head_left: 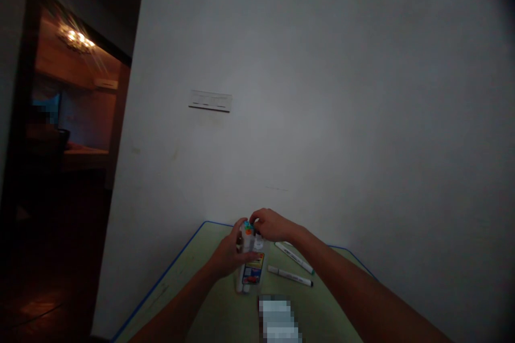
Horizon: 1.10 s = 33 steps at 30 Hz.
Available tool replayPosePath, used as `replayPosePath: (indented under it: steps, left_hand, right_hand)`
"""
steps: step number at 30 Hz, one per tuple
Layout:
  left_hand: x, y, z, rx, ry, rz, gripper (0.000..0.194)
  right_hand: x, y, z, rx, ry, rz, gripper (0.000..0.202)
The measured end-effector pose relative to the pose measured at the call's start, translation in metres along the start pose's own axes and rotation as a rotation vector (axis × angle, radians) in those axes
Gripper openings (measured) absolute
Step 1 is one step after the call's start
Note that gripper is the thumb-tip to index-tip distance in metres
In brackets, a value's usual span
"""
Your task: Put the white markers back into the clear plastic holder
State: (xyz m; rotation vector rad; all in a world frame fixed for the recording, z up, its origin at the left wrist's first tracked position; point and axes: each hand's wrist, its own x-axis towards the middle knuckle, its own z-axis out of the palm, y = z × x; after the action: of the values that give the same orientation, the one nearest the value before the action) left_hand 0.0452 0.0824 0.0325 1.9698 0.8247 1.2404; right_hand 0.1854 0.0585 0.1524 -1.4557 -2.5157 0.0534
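My left hand [230,253] is wrapped around a clear plastic marker case [254,270] with a printed label, which stands over the table. White markers sit in the case, and their blue, green and orange ends [249,227] show at the top. At that upper end, the fingers of my right hand [270,225] are curled together against the opening. What they pinch, if anything, is hidden. To the right of the case lie a white marker with a dark cap [290,276] and a white marker with a green end [294,258].
The pale green table [181,278] has a blue edge and meets a plain wall [322,91]. A blurred-out flat object [279,319] lies near the front. A small clear holder [210,101] is on the wall. Leftward, a doorway opens onto a lit room.
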Motion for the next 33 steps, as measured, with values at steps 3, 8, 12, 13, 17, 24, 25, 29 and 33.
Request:
replayPosePath:
  steps: [3, 8, 12, 13, 17, 24, 25, 29, 33]
  left_hand:
    - [0.001, -0.003, 0.0, 0.001, 0.004, -0.003, 0.089]
    - [0.001, -0.005, 0.0, 0.024, 0.007, 0.004, 0.088]
    - [0.0, -0.004, 0.0, 0.044, 0.01, -0.006, 0.087]
    - [0.0, -0.004, 0.0, 0.044, 0.007, -0.008, 0.087]
    - [0.001, -0.005, 0.0, 0.034, 0.003, -0.021, 0.087]
    - [0.0, -0.004, 0.0, -0.001, -0.002, -0.002, 0.087]
    - [0.0, -0.004, 0.0, -0.002, -0.001, -0.003, 0.087]
    - [0.0, -0.004, 0.0, 0.014, 0.006, -0.002, 0.087]
    - [0.0, -0.002, -0.001, 0.01, -0.003, -0.009, 0.087]
  right_hand:
    - [-0.001, -0.001, -0.002, 0.002, 0.0, -0.006, 0.034]
    - [-0.003, -0.004, -0.01, -0.073, 0.047, 0.001, 0.032]
    - [-0.004, -0.004, -0.013, -0.104, 0.009, 0.01, 0.027]
    - [-0.004, -0.003, -0.013, -0.105, -0.001, 0.011, 0.026]
    - [-0.003, -0.001, -0.01, -0.049, -0.054, -0.004, 0.026]
    - [0.0, 0.001, -0.005, 0.039, -0.028, 0.007, 0.031]
    - [0.0, 0.001, -0.005, 0.03, -0.029, 0.011, 0.031]
    - [-0.001, 0.0, -0.005, 0.028, -0.042, 0.013, 0.03]
    - [-0.001, 0.0, -0.006, 0.024, -0.04, -0.016, 0.031]
